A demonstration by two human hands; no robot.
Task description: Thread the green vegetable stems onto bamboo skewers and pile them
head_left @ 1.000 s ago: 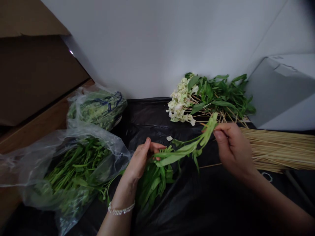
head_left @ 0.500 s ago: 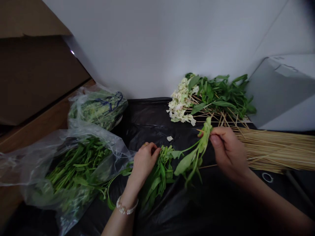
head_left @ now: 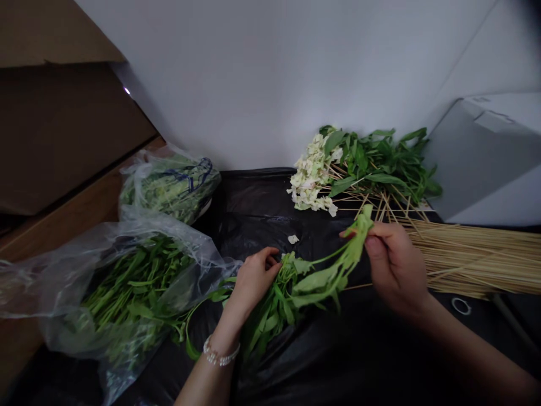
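"What's around you?"

"A white wall (head_left: 274, 73) rises ahead of me, with a cardboard box (head_left: 63, 135) to my left and a pale grey box (head_left: 486, 163) to my right. A black plastic sheet (head_left: 257, 208) covers most of the counter (head_left: 71, 225), whose wood shows at the left."

"And on the sheet?"

"Two clear plastic bags of leafy greens sit on my left: the larger bag (head_left: 127, 293) just beside my left hand (head_left: 253, 279), and the smaller bag (head_left: 169, 189), with blue marking inside, behind it. On the right lies a long bundle of wooden skewers (head_left: 473, 259). A heap of green leaves and pale flower clusters (head_left: 359, 169) lies near the wall, with loose skewers poking out from under it."

"What are your hands doing?"

"My left hand is over a loose bunch of cut greens (head_left: 270, 316), its fingers (head_left: 270, 260) curved at the bunch's edge. I can't tell whether they're gripping. The fingers (head_left: 374, 245) of my right hand (head_left: 397, 270) are pinched narrow on a leafy green stem (head_left: 338, 276), which slants down toward the bunch."

"Anything smaller?"

"A white petal (head_left: 293, 239) lies on the sheet just above my left hand, and a pearl bracelet (head_left: 220, 352) circles my left wrist."
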